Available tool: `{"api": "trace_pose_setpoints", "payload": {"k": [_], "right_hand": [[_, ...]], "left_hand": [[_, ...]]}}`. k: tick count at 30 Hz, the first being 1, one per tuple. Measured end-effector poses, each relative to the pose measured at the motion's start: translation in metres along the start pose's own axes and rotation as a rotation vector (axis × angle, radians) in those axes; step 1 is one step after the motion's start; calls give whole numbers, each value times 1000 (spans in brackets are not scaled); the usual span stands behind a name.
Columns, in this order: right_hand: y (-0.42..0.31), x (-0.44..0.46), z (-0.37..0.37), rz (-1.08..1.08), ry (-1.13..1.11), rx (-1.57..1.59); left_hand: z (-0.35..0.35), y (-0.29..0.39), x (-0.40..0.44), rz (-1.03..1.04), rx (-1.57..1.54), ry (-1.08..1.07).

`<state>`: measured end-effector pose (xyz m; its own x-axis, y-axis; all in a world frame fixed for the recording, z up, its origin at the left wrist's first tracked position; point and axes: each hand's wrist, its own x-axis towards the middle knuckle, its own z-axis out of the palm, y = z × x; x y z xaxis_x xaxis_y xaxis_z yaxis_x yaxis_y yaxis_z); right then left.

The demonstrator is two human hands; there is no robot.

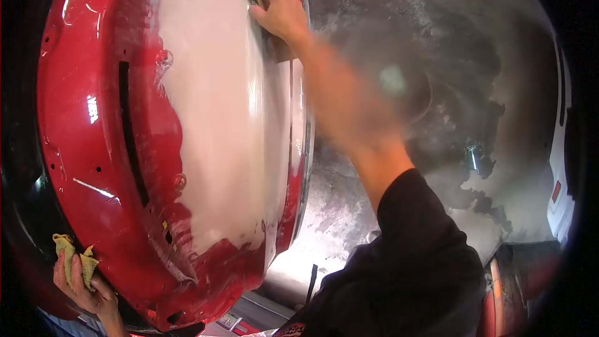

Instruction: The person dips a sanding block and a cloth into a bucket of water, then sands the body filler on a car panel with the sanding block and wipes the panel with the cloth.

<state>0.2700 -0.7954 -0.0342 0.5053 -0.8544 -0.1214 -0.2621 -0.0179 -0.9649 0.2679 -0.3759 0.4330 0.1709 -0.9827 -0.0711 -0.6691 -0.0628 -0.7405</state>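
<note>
A red car body panel (81, 100) with a broad pale filler patch (212, 100) fills the left half of the head view. Near the top right edge of that patch, my right hand (281, 14) presses a brown sanding block (283, 53) against the surface. Its fingers are wrapped over the block and hide most of it. At the lower left, my left hand (90, 293) is closed around a crumpled yellow cloth (68, 259), beside the panel's lower left edge.
Stained grey floor (437, 43) lies to the right of the panel. A white vehicle (560, 200) stands at the far right edge. Dark slot (132, 131) and small holes mark the red panel. An orange-striped item (497, 293) is at the lower right.
</note>
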Motion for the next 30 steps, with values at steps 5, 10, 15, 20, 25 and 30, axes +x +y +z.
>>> {"api": "trace_pose_setpoints", "payload": {"k": [5,10,15,20,25,30], "right_hand": [[22,-145,38,-202,170,-146],[44,-146,42,-239,109,-8],[23,7,24,-142,108,-34],[35,-219,47,-198,38,-60],[38,-362,59,-194,-28,57],[35,-162,56,-246,167,21]], "left_hand": [[2,-1,0,-5,-2,14],[-2,-3,0,3,6,-29],[2,-9,-7,0,39,9],[7,-10,-3,20,-54,30],[9,-12,4,58,-54,51],[31,-32,2,122,-326,107]]}}
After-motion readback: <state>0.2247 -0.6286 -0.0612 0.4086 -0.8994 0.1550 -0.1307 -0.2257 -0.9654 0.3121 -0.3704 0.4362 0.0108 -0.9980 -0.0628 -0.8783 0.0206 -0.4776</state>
